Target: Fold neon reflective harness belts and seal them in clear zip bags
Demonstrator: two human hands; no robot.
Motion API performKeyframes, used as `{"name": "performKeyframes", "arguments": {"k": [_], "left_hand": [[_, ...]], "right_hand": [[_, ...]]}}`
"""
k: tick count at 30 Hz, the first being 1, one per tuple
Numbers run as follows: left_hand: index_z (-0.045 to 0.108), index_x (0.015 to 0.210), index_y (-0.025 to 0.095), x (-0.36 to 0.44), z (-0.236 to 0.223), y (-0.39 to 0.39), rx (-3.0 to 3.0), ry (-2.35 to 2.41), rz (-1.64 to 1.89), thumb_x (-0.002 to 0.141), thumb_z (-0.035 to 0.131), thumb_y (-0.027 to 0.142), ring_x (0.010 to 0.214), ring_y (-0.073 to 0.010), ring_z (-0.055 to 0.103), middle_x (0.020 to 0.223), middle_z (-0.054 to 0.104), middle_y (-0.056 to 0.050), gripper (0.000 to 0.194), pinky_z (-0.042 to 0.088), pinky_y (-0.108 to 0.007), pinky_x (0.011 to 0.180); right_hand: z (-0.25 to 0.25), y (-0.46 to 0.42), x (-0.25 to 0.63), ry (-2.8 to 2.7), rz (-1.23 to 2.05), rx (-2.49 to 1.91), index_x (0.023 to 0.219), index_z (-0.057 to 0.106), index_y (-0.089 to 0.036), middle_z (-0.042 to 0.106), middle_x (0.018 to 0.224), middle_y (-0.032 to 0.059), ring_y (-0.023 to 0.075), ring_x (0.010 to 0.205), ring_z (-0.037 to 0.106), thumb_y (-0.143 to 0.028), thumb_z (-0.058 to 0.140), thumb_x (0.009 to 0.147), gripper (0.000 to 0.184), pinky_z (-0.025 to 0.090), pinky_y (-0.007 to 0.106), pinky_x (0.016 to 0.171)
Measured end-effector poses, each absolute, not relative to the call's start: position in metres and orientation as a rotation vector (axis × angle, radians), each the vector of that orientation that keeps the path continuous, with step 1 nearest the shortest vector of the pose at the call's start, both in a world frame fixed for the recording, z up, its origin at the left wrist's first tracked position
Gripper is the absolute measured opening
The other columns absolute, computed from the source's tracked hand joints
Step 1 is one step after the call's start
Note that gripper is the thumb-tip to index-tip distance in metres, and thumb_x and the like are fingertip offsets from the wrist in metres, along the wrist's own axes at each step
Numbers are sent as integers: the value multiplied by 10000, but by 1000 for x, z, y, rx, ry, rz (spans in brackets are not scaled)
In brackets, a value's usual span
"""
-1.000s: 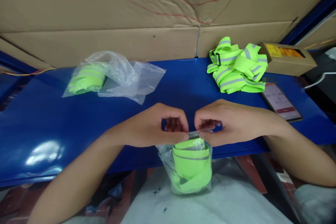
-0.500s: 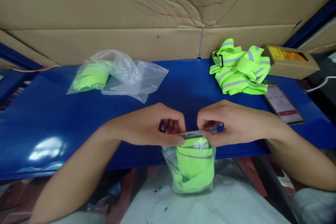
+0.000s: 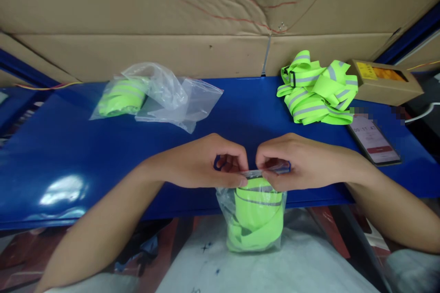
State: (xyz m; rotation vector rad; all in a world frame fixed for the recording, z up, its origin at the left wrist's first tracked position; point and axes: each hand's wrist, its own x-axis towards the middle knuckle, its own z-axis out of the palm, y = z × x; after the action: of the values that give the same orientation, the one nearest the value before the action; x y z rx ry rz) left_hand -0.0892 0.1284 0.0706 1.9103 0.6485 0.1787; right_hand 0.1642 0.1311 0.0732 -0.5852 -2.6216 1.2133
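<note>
A clear zip bag (image 3: 254, 219) holding a folded neon-green reflective strap hangs below the front edge of the blue table (image 3: 68, 155), over my lap. My left hand (image 3: 206, 162) pinches the left part of the bag's top strip between thumb and fingers. My right hand (image 3: 299, 160) pinches the right part of the same strip. The two thumbs are nearly touching at the middle of the strip.
At the back left lies a bagged green strap (image 3: 120, 96) with empty clear bags (image 3: 185, 103) beside it. A loose pile of green reflective straps (image 3: 316, 94) sits at the back right, next to a small cardboard box (image 3: 385, 82) and a phone (image 3: 374, 139). Cardboard (image 3: 206, 9) lines the back.
Both hands have stayed pinched on the bag's top strip, their thumbs shifting slightly along it. The bag and hands sit a little further right in view as the camera moved.
</note>
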Motion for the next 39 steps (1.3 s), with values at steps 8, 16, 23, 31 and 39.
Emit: {"name": "performKeyframes", "arguments": {"k": [8, 16, 23, 31, 39], "left_hand": [[736, 1002, 195, -94, 73, 133, 1910, 669, 54, 908, 714, 462, 721, -102, 586, 828, 705, 16, 284, 453, -198, 658], [703, 873, 181, -100, 75, 136, 1936, 646, -86, 941, 658, 478, 686, -110, 599, 753, 679, 20, 308, 435, -211, 637], [719, 881, 192, -101, 77, 135, 1964, 678, -39, 933, 674, 470, 691, -113, 613, 775, 707, 12, 287, 436, -206, 625], [677, 921, 190, -91, 75, 128, 1985, 632, 153, 950, 657, 363, 692, -90, 527, 770, 630, 38, 176, 426, -199, 647], [664, 876, 186, -88, 75, 123, 1990, 659, 229, 938, 654, 276, 669, -80, 532, 758, 651, 46, 110, 414, -197, 617]], "right_hand": [[71, 131, 164, -2617, 1185, -549, 802, 589, -170, 575, 720, -70, 47, 622, 469, -144, 668, 853, 98, 350, 167, 595], [69, 131, 162, -2598, 1237, -591, 833, 615, -171, 593, 740, -67, 49, 638, 486, -154, 649, 860, 46, 372, 162, 604], [70, 131, 160, -2593, 1225, -560, 789, 600, -168, 570, 712, -76, 39, 615, 466, -100, 653, 823, 94, 357, 152, 587], [70, 127, 155, -2551, 1227, -609, 832, 606, -171, 554, 699, -82, 37, 591, 440, -175, 657, 888, 76, 337, 157, 559], [66, 127, 155, -2532, 1182, -570, 824, 596, -176, 540, 701, -84, 42, 598, 431, -124, 672, 844, 94, 338, 161, 571]]}}
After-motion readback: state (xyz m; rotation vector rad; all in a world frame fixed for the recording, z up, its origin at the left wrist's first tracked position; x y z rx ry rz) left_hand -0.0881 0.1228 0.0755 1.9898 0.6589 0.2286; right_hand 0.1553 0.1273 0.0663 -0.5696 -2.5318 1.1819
